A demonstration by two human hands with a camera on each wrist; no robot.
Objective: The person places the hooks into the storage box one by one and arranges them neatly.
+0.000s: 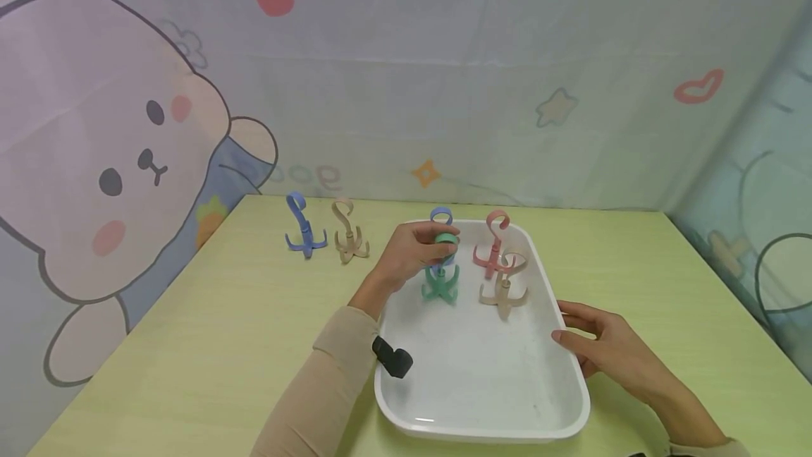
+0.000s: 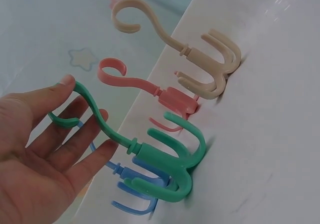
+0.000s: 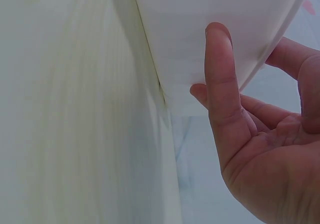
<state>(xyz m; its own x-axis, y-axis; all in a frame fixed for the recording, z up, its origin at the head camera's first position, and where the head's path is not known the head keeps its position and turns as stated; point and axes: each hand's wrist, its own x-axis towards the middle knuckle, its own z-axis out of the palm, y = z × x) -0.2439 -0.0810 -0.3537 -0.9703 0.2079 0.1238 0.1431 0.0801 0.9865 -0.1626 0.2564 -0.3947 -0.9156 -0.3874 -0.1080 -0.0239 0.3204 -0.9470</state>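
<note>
My left hand (image 1: pixel 412 252) holds a green multi-prong hanging hook (image 2: pixel 170 166) by its curled top, thumb at the bend and fingers beside the stem. The hook's prongs are at the floor of a white tray (image 1: pixel 482 372), and its stem points up. Just behind it is a blue hook (image 2: pixel 142 179), partly hidden by the hand and the green hook. A pink hook (image 1: pixel 491 256) and a beige hook (image 1: pixel 504 295) stand upright to its right inside the tray. At the tray's right side, my right hand (image 1: pixel 609 344) grips the rim, thumb over the edge and fingers against the outer wall (image 3: pixel 185 49).
Left of the tray, another blue hook (image 1: pixel 307 235) and another beige hook (image 1: pixel 349 242) stand on the yellow-green table (image 1: pixel 222 344). A printed cloth backdrop (image 1: pixel 482 125) hangs behind the table's far edge. The left forearm wears a dark wrist device (image 1: pixel 393 358) above the tray's left rim.
</note>
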